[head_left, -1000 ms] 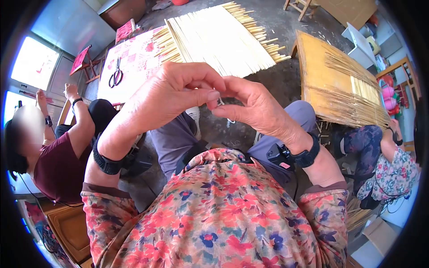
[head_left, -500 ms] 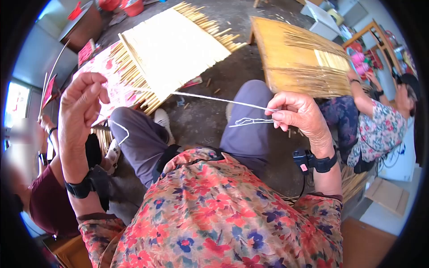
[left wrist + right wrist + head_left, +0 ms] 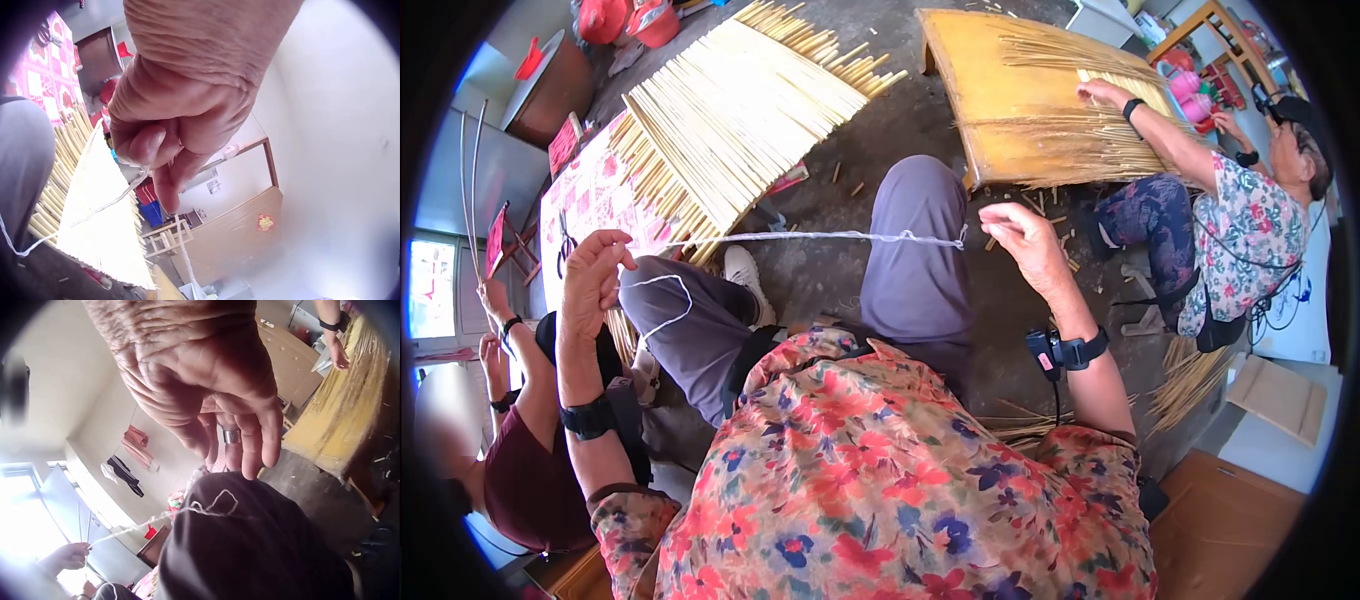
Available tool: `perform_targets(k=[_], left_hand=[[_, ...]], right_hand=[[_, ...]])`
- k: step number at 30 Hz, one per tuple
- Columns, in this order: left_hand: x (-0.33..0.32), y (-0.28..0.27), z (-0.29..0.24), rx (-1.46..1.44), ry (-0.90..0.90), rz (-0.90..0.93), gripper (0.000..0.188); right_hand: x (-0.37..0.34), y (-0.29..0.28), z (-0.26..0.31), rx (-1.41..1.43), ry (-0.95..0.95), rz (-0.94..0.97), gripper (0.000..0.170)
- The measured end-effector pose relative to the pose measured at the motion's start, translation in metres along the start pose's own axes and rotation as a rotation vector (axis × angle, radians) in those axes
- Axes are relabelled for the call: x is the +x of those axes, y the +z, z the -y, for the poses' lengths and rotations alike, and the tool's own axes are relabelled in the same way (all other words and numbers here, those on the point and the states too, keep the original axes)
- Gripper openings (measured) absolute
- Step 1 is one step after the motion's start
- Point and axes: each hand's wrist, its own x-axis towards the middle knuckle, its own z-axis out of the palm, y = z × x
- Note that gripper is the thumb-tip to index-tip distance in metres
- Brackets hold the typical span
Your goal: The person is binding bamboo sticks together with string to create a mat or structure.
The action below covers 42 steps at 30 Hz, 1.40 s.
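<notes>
A thin white string [image 3: 800,236] stretches across in front of the person's lap. My left hand [image 3: 592,285] pinches it between thumb and fingertips, and one slack end hangs in a bend over the left knee. Close up in the left wrist view, the string [image 3: 119,199] leaves the pinched fingertips. Its other end, with a small knot and loop, floats just short of my right hand [image 3: 1032,245]. That hand holds nothing; its fingers are loosely bent, and the right wrist view shows the looped string [image 3: 215,509] apart from them, over the trousered knee [image 3: 244,550].
A mat of pale stalks [image 3: 740,120] lies on a pink patterned cloth [image 3: 570,205], with scissors [image 3: 566,240] at its edge. On a yellow wooden board [image 3: 970,90] to the right, another person [image 3: 1250,210] handles thin stalks. A person in maroon [image 3: 520,480] sits at left.
The hands were close together at the string, then drew apart with the right hand holding its looped end. Now the right fingers have let go, and the string hangs out from the left hand.
</notes>
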Motion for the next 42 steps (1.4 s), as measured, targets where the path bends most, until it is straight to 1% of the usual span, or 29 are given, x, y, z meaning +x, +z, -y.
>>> perform_targets(k=[2, 3, 4, 6, 7, 8, 10, 11, 13, 16, 17, 18, 20, 21, 24, 28, 30, 33, 37, 39, 42], left_hand=[[0.0, -0.007, 0.007, 0.059, -0.036, -0.022, 0.017], [0.0, -0.01, 0.01, 0.042, -0.036, -0.013, 0.017], [0.001, -0.011, 0.011, 0.044, -0.041, -0.008, 0.017], [0.001, -0.011, 0.01, 0.012, -0.064, -0.006, 0.017], [0.002, -0.013, 0.013, 0.016, -0.052, 0.005, 0.017], [0.002, -0.013, 0.014, 0.014, -0.049, 0.002, 0.017], [0.002, -0.011, 0.016, 0.031, -0.037, -0.015, 0.017], [0.001, -0.012, 0.017, 0.029, -0.039, -0.013, 0.017], [0.0, -0.016, 0.017, 0.021, -0.037, -0.029, 0.017], [0.001, -0.02, 0.018, 0.028, -0.05, -0.037, 0.016], [0.001, -0.02, 0.018, 0.032, -0.051, -0.043, 0.016], [0.001, -0.02, 0.018, 0.032, -0.049, -0.043, 0.016], [0.0, -0.02, 0.019, 0.031, -0.053, -0.019, 0.016], [-0.001, -0.019, 0.018, 0.031, -0.055, -0.024, 0.016], [-0.001, -0.014, 0.015, 0.038, -0.048, -0.034, 0.017], [-0.001, -0.013, 0.014, 0.048, -0.044, -0.018, 0.017], [-0.001, -0.013, 0.015, 0.04, -0.047, -0.01, 0.016], [-0.002, -0.014, 0.016, 0.046, -0.046, -0.011, 0.016], [-0.002, -0.015, 0.019, 0.046, -0.05, -0.02, 0.016], [-0.001, -0.015, 0.02, 0.049, -0.048, -0.015, 0.016], [-0.001, -0.013, 0.02, 0.051, -0.052, -0.017, 0.017]], right_hand=[[-0.011, 0.002, -0.009, -0.084, 0.032, -0.047, 0.016], [-0.014, 0.007, -0.009, -0.062, 0.008, -0.089, 0.012], [-0.016, 0.01, -0.008, -0.061, 0.016, -0.091, 0.012], [-0.02, 0.014, -0.003, -0.217, -0.032, -0.13, 0.011], [-0.021, 0.018, -0.001, -0.283, -0.107, -0.167, 0.01], [-0.023, 0.023, 0.006, -0.357, -0.105, -0.189, 0.01], [-0.026, 0.03, 0.007, -0.359, -0.157, -0.264, 0.012], [-0.028, 0.029, 0.004, -0.361, -0.154, -0.264, 0.012], [-0.03, 0.027, -0.006, -0.373, -0.087, -0.276, 0.014], [-0.031, 0.03, -0.013, -0.439, -0.121, -0.267, 0.014], [-0.031, 0.033, -0.012, -0.429, -0.058, -0.239, 0.013], [-0.03, 0.034, -0.01, -0.429, -0.059, -0.241, 0.013], [-0.026, 0.038, -0.005, -0.54, -0.182, -0.269, 0.013], [-0.024, 0.039, -0.005, -0.552, -0.221, -0.28, 0.013], [-0.02, 0.035, -0.004, -0.614, -0.268, -0.251, 0.012], [-0.016, 0.035, 0.001, -0.619, -0.258, -0.208, 0.011], [-0.015, 0.035, 0.0, -0.691, -0.304, -0.182, 0.011], [-0.014, 0.033, 0.0, -0.72, -0.351, -0.157, 0.01], [-0.016, 0.033, 0.002, -0.708, -0.373, -0.158, 0.01], [-0.013, 0.032, -0.002, -0.754, -0.421, -0.143, 0.01], [-0.009, 0.032, 0.002, -0.822, -0.438, -0.135, 0.01]])
